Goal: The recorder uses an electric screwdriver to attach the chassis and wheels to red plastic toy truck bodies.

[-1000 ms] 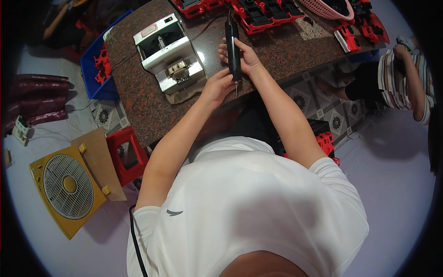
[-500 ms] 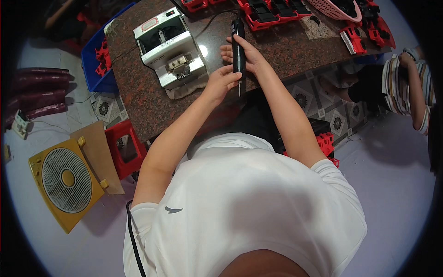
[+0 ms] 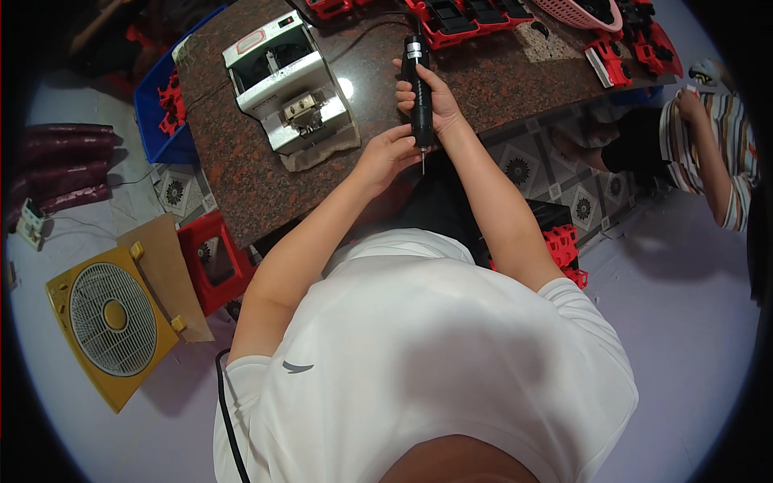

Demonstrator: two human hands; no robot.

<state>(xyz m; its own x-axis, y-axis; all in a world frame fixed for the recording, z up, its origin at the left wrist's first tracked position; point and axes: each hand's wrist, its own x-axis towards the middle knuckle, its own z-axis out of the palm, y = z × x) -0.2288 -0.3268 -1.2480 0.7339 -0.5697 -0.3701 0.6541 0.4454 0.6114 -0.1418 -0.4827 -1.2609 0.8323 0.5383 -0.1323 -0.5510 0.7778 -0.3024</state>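
Observation:
A black electric screwdriver (image 3: 422, 92) stands over the near edge of the stone-topped table, its thin metal bit pointing toward me. My right hand (image 3: 439, 98) is wrapped around its body, fingertips showing on the left side. My left hand (image 3: 390, 153) is closed at the tool's lower end, fingers and thumb against the nose just above the bit. To the left of both hands sits a silver-white screw feeder (image 3: 290, 88) with an open top and a metal mechanism at its front, resting on a grey cloth.
Red and black plastic parts (image 3: 467, 18) line the table's far side, beside a pink basket (image 3: 592, 12). A blue bin (image 3: 165, 137) with red parts stands left. Lower left are a red stool (image 3: 213, 282) and yellow fan (image 3: 113, 322). Another person in stripes (image 3: 692, 145) is at right.
The screwdriver has turned slightly in my right hand, so a silver label now shows near its top. Both hands sit slightly lower in view, and the whole scene has shifted slightly left.

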